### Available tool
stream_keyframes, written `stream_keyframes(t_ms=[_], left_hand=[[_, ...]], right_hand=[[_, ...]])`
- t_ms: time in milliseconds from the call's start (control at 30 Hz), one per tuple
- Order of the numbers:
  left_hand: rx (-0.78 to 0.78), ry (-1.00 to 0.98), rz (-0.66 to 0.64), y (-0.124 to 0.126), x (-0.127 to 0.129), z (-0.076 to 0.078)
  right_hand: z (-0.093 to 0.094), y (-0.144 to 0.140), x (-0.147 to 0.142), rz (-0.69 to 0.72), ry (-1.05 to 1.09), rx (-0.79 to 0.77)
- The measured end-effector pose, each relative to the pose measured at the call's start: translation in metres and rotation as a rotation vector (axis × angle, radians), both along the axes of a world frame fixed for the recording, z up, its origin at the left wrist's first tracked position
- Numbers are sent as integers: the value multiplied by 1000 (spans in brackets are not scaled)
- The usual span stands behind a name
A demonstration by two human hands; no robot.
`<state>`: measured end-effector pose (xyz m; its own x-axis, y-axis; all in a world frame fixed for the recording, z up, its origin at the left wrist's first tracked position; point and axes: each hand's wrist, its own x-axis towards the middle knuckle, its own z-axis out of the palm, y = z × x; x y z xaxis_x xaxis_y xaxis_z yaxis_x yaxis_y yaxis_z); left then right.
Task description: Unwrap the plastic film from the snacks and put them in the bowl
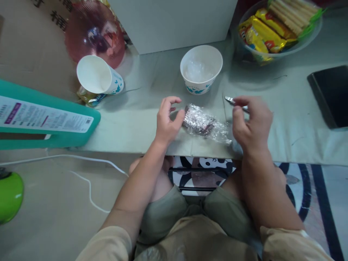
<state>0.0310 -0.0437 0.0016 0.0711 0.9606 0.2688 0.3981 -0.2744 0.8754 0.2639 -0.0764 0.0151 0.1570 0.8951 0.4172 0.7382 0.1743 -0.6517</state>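
Observation:
A dark thing wrapped in crinkled clear plastic film (201, 123) lies near the front edge of the cloth-covered table (130, 127). Just left of it is my left hand (169, 117), fingers curved and apart, the thumb at or very near the film. My right hand (252, 123), slightly blurred, is closed around a slim silver metal tool (230, 100). The tool's tip points left, and its exact kind I cannot make out. Behind the wrapped thing stands a white paper cup (198, 86) with crumpled clear film inside.
At the left, another paper cup (115, 81) leans tilted by a reddish translucent bowl (95, 34). A green labelled container (81, 132) juts over the table edge. Snacks fill a clear bowl (310, 41) at back right, near a black flat device (333, 96). A white box (179, 23) stands behind.

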Motion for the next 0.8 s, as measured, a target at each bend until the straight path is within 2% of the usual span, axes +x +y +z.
stream_keyframes(t_ms=[67, 133, 167, 233, 300, 400, 500, 600, 667, 733, 800], left_hand=[[64, 140, -175, 0, -1, 4], [74, 242, -312, -1, 0, 7], [60, 255, -330, -1, 0, 8], [3, 197, -304, -1, -1, 8], [-80, 59, -240, 2, -4, 6], [-186, -214, -23, 9, -11, 2], [-321, -491, 214, 17, -17, 2], [-428, -686, 354, 21, -20, 6], [-438, -756, 430, 23, -20, 10], [-431, -774, 482, 23, -20, 13], [-429, -750, 502, 23, -20, 15]], right_hand=[[6, -2, -10, 251, 54, -28], [9, -3, -17, 401, 62, -72], [9, -3, -18, 446, 59, -92], [8, -3, -18, 495, 54, -133], [4, -2, -14, 521, 45, -170], [-2, -1, -8, 525, 13, -215], [-4, 1, -6, 506, -6, -238], [-2, 2, -7, 450, 21, -236], [-2, 3, -8, 323, 55, -240], [-1, 3, -8, 116, 87, -232], [0, 3, -7, -91, 103, -154]])
